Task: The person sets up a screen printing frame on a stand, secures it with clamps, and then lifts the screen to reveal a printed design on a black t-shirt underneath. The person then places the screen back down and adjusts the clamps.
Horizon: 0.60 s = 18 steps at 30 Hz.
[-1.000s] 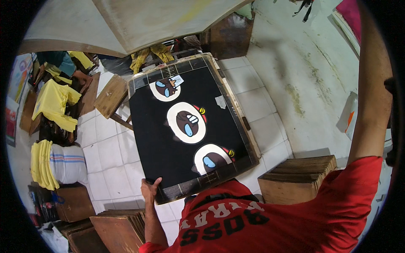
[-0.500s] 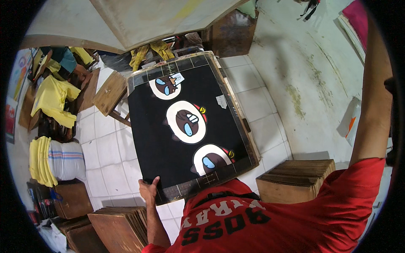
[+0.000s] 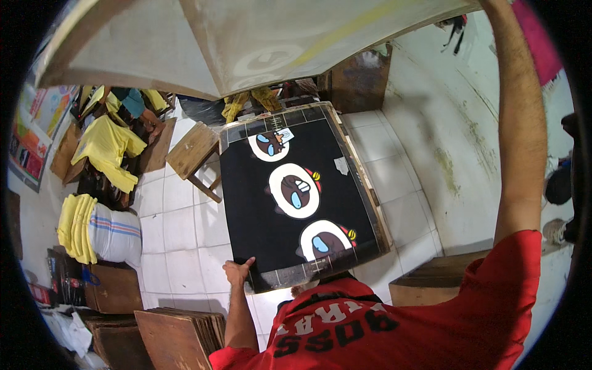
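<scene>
A black cloth [image 3: 246,185] lies flat on a dark printing board [image 3: 277,280] with a grid-marked border. Printed on the cloth are three cartoon faces, brown and blue in white rings. My left hand [image 3: 238,270] is at the board's near left corner, thumb on top and the other fingers curled at the edge. Above the far end tilts a large pale screen-printing frame [image 3: 185,46], with a faint ring pattern and a yellow streak. My right arm stretches up to the frame's right end, where the top of the picture cuts off my hand.
A wooden stool [image 3: 192,148] stands left of the board. Farther left are yellow cloths [image 3: 108,148], a white sack [image 3: 115,233] and part of another person [image 3: 145,114]. Stacked wooden boards [image 3: 179,336] stand near left, more boards [image 3: 425,277] near right. A wall [image 3: 444,123] rises on the right.
The view has shifted, so the board sits farther right and lower. The pale frame fills more of the top, and my right arm has swung left toward it. My left hand stays at the corner.
</scene>
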Tool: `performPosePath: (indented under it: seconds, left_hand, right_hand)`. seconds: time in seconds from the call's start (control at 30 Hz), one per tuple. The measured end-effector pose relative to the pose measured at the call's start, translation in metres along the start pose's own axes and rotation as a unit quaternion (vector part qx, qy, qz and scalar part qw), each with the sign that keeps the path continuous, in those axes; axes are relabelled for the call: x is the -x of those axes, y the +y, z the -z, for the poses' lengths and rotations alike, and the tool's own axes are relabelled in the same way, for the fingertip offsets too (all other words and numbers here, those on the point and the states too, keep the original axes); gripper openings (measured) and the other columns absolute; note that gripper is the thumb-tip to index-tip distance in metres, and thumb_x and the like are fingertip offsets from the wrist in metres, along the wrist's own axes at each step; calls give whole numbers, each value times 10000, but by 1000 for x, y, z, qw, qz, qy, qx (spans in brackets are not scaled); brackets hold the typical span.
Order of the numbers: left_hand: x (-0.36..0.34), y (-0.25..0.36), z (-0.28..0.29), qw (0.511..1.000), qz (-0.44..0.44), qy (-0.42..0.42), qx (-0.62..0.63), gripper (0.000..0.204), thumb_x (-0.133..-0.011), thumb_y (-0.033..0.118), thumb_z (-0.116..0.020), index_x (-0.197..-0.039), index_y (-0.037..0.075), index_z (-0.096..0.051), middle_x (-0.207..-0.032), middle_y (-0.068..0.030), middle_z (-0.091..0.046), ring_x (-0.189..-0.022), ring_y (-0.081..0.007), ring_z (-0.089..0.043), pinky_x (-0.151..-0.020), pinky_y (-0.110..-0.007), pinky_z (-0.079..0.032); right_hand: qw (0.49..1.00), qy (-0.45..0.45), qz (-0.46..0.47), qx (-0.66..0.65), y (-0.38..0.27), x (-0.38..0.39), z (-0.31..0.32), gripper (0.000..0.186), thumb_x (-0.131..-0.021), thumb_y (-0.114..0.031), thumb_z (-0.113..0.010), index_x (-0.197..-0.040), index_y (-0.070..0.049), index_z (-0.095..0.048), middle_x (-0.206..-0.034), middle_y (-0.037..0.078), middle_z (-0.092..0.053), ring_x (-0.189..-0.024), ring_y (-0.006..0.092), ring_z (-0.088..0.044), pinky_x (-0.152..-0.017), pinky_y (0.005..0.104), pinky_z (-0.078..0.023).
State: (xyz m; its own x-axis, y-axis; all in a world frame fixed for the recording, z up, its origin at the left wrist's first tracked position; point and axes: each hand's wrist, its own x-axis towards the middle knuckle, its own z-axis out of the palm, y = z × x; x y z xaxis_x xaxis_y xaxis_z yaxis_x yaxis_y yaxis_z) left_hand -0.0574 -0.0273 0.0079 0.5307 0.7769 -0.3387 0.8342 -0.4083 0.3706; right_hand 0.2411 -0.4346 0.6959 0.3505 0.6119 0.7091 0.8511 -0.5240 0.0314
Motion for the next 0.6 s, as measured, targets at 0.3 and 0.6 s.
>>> performPosePath:
  seconds: [0.3,0.6]
  left_hand:
    - [-60,-44,36,968,-96,43,229,897,-806,490,-810,-1335,-153,-476,-1304,-265,-598,-1164,-365,-605,-1026,-421,-462]
    - [-24,-130,94,896,160,-19,413,822,-945,599,-580,-1500,36,-356,-1462,-218,-459,-1234,-349,-568,-982,-572,-412]
  right_hand:
    - [996,-66,51,-7,-100,264,-61,451,-811,-403,-798,-1109,-80,-691,-869,88,-681,-782,283,-674,-668,397,-514]
    - [948,-214,-186,-142,-216,553,-249,444,-685,-326,-830,-1017,-77,-671,-982,78,-620,-925,284,-589,-809,409,-434]
